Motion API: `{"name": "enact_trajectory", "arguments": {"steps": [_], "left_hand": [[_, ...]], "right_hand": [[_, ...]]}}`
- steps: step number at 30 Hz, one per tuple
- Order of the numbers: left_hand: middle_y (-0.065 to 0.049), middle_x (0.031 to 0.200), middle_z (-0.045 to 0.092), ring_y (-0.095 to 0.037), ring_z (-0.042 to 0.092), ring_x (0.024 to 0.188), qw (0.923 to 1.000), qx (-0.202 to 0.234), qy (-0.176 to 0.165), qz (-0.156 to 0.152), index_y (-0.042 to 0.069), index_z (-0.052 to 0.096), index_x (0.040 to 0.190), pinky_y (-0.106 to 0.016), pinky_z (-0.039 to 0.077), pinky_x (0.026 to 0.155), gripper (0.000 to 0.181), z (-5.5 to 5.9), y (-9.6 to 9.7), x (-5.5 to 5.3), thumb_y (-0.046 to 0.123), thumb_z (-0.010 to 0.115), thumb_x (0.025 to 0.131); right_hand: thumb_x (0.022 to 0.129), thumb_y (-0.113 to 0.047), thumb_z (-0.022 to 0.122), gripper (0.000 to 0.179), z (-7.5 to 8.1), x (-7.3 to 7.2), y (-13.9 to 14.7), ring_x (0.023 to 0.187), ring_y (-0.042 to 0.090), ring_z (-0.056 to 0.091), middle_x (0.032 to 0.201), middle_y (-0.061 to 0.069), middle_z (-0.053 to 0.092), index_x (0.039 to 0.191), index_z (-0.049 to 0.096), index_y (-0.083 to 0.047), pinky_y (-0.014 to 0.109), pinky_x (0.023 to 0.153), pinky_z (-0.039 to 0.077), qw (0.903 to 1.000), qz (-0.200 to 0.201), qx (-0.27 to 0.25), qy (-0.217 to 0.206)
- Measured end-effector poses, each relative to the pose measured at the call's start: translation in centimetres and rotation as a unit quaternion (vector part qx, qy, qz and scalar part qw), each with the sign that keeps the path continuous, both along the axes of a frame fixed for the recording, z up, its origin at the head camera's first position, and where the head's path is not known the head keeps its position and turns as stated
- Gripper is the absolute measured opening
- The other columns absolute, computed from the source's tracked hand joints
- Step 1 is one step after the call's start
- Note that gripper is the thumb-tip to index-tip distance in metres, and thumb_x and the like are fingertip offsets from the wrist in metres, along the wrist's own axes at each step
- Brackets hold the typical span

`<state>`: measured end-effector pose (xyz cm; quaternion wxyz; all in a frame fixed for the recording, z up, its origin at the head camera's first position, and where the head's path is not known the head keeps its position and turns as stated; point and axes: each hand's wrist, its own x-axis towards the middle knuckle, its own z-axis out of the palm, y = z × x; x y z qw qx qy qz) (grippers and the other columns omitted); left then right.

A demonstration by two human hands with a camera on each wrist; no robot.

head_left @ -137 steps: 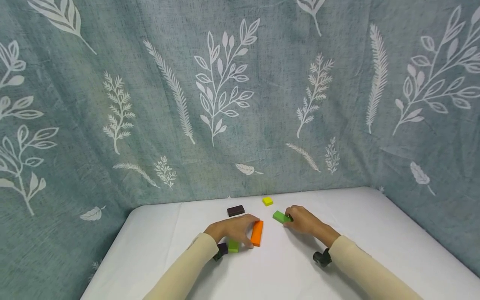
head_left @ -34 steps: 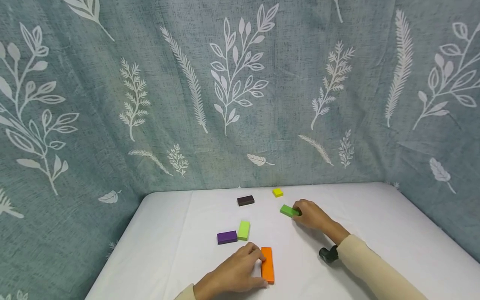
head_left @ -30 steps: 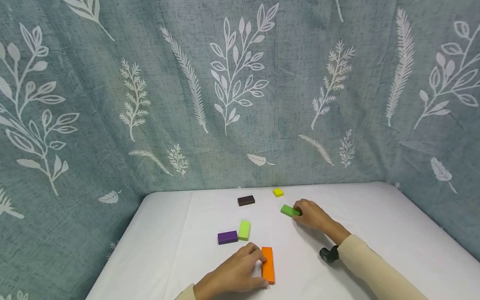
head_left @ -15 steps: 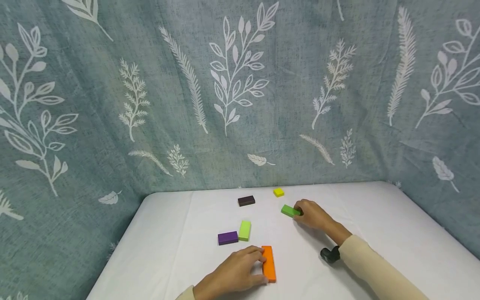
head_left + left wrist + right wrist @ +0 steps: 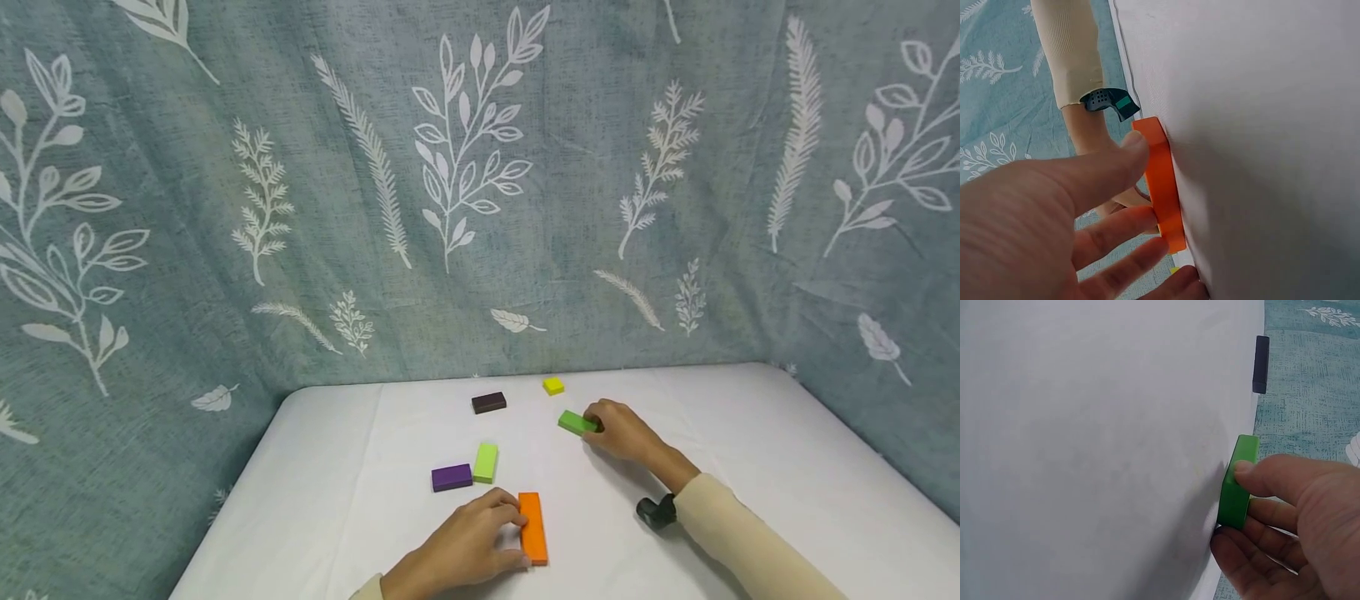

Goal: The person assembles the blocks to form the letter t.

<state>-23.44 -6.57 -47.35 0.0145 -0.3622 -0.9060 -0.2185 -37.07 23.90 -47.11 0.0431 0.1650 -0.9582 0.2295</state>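
Note:
My left hand (image 5: 472, 540) is at the near side of the table and holds an orange block (image 5: 533, 529) lying flat. In the left wrist view, the thumb (image 5: 1130, 156) touches one end of that block and the fingers bear on its side. Farther back on the right, my right hand (image 5: 621, 429) pinches a green block (image 5: 574, 422) at its right end. The right wrist view has the thumb on top of the green block (image 5: 1239, 481), with fingers curled beneath and beside it. Both blocks are partly covered by fingers.
A purple block (image 5: 452, 477) and a lime green block (image 5: 486, 463) lie side by side, beyond the left hand. Farther back are a dark brown block (image 5: 489, 403) and a small yellow block (image 5: 553, 386). A patterned curtain (image 5: 480, 192) hangs behind the white table (image 5: 360, 533).
Since the earliest frame, my left hand has brought the orange block nearer, uncovering the purple and lime green blocks. My right hand has stayed on the green block. The last second shows hardly any movement.

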Motion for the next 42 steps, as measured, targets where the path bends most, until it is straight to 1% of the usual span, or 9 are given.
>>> {"name": "enact_trajectory", "arguments": {"steps": [7,10,17,25,27,34,39,42], "left_hand": [[0.006,0.129,0.060,-0.010,0.059,0.116,0.9992,-0.012,-0.037,0.009,0.021,0.071,0.116,-0.032,0.051,0.102,0.031,0.5,-0.1,0.1,0.040,0.072,0.091],[0.005,0.130,0.060,-0.011,0.059,0.117,0.9990,-0.012,-0.039,0.017,0.021,0.071,0.115,-0.032,0.051,0.102,0.030,0.6,-0.1,0.1,0.038,0.073,0.090],[0.005,0.126,0.062,-0.011,0.061,0.113,0.9996,-0.012,-0.016,0.022,0.020,0.071,0.113,-0.033,0.052,0.100,0.033,0.8,-0.1,0.2,0.041,0.075,0.088],[0.005,0.128,0.061,-0.013,0.061,0.117,0.9997,-0.009,-0.018,0.017,0.021,0.069,0.114,-0.034,0.051,0.102,0.030,0.6,0.1,0.2,0.039,0.073,0.090],[0.006,0.129,0.061,-0.012,0.060,0.117,0.9995,-0.007,-0.025,0.019,0.021,0.069,0.114,-0.034,0.051,0.103,0.030,0.5,0.2,0.2,0.038,0.074,0.090],[0.005,0.125,0.063,-0.010,0.062,0.112,0.9999,-0.009,-0.006,0.009,0.019,0.070,0.112,-0.030,0.052,0.099,0.032,0.5,0.3,0.3,0.041,0.074,0.089],[0.006,0.124,0.062,-0.009,0.061,0.111,0.9997,-0.016,-0.016,0.013,0.020,0.070,0.113,-0.031,0.053,0.099,0.032,0.4,0.4,0.2,0.041,0.074,0.089],[0.007,0.125,0.062,-0.009,0.061,0.112,0.9994,-0.017,-0.026,0.017,0.021,0.069,0.112,-0.031,0.052,0.100,0.030,0.4,0.3,0.1,0.040,0.074,0.089]], "right_hand": [[0.086,-0.011,0.076,0.025,0.2,-0.2,-0.3,0.081,0.016,0.059,0.092,0.008,0.065,0.107,0.070,0.002,0.038,0.074,0.053,0.9999,0.009,0.000,0.009],[0.086,-0.011,0.076,0.024,0.3,-0.3,-0.5,0.080,0.016,0.058,0.091,0.008,0.065,0.106,0.070,0.002,0.036,0.073,0.052,0.9999,0.014,-0.005,0.008],[0.087,-0.009,0.075,0.022,0.5,-0.4,-0.3,0.079,0.015,0.057,0.090,0.008,0.064,0.106,0.070,0.001,0.035,0.071,0.051,0.9997,0.021,-0.007,0.013],[0.087,-0.012,0.075,0.024,0.8,-0.3,0.1,0.080,0.014,0.057,0.091,0.006,0.064,0.108,0.071,0.000,0.033,0.071,0.050,0.9997,0.018,-0.014,0.007],[0.087,-0.012,0.075,0.024,0.8,-0.1,0.2,0.079,0.014,0.056,0.091,0.005,0.064,0.108,0.071,0.000,0.031,0.070,0.050,0.9996,0.023,-0.016,0.009],[0.086,-0.009,0.075,0.024,1.2,0.7,0.1,0.076,0.011,0.053,0.089,0.004,0.064,0.108,0.072,0.001,0.026,0.066,0.047,0.9976,0.059,-0.018,0.031],[0.085,-0.007,0.076,0.024,1.3,1.5,-0.2,0.077,0.010,0.053,0.090,0.002,0.065,0.108,0.073,0.000,0.024,0.066,0.047,0.9960,0.075,-0.021,0.044],[0.085,-0.007,0.077,0.024,1.6,2.0,-0.5,0.079,0.013,0.056,0.093,0.003,0.066,0.108,0.073,-0.001,0.024,0.068,0.049,0.9944,0.089,-0.023,0.052]]}}
